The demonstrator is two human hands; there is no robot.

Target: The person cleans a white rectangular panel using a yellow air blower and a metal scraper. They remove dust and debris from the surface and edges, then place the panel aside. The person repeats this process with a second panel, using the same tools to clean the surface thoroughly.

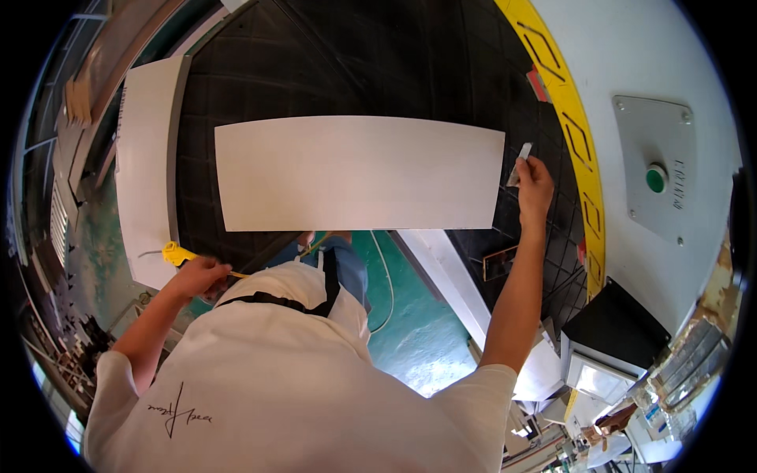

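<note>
A long white board (359, 173) lies across the black grid-patterned surface in front of me. Past its right end, my right hand (535, 189) is closed on a small pale flat piece (520, 164), whose kind I cannot make out. My left hand (203, 276), low at my left side, is closed around a yellow air blow gun (178, 253). The gun's thin nozzle points left, and a yellow hose runs from the hand toward my waist. Neither hand touches the board.
Another white panel (146, 169) stands at the left edge of the black surface (378, 71). On the right runs a yellow slotted strip (579, 142) beside a grey machine housing with a green button (656, 179). Below lies a green floor (410, 331) with a pale hose.
</note>
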